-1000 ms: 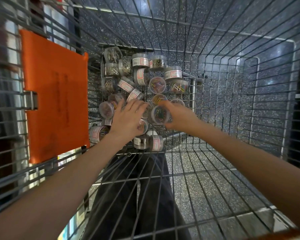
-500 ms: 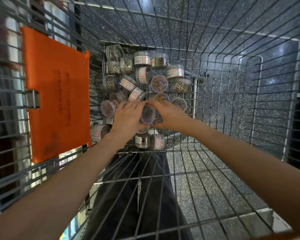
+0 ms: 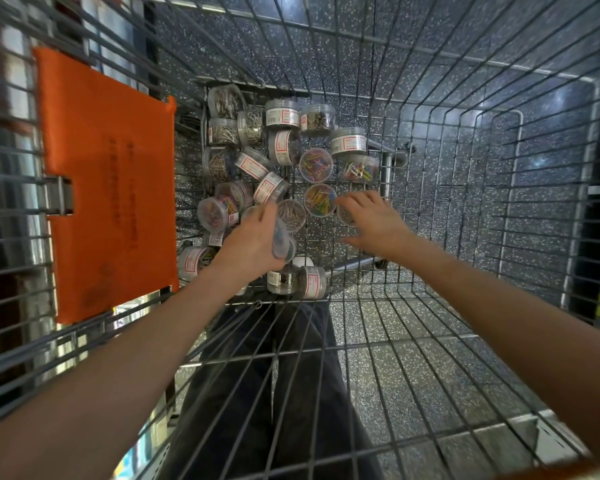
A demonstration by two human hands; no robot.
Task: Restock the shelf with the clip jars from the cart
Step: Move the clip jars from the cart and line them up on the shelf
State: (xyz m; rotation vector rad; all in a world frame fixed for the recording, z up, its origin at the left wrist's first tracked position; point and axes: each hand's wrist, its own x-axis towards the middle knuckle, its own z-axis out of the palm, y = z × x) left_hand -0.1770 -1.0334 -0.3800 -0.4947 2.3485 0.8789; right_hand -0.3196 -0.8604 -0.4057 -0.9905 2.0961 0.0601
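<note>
Dark trousers (image 3: 274, 393) are seen nearest, through the wire cart (image 3: 430, 341) floor beneath both forearms. Just ahead, the left hand (image 3: 253, 244) is curled round a clear jar (image 3: 283, 240) of coloured clips, which is held tilted above the heap. Beside it, slightly farther, the right hand (image 3: 374, 220) is spread with relaxed fingers; its fingertips are laid on a half-hidden jar (image 3: 345, 214), and nothing is gripped by it. Below the left wrist two labelled jars (image 3: 296, 280) are lying on their sides. Beyond both hands the remaining clip jars (image 3: 281, 143) are piled on the cart floor, some upright, some tipped. Left of the left hand, an orange panel (image 3: 108, 185) is fixed against the cart's side.
</note>
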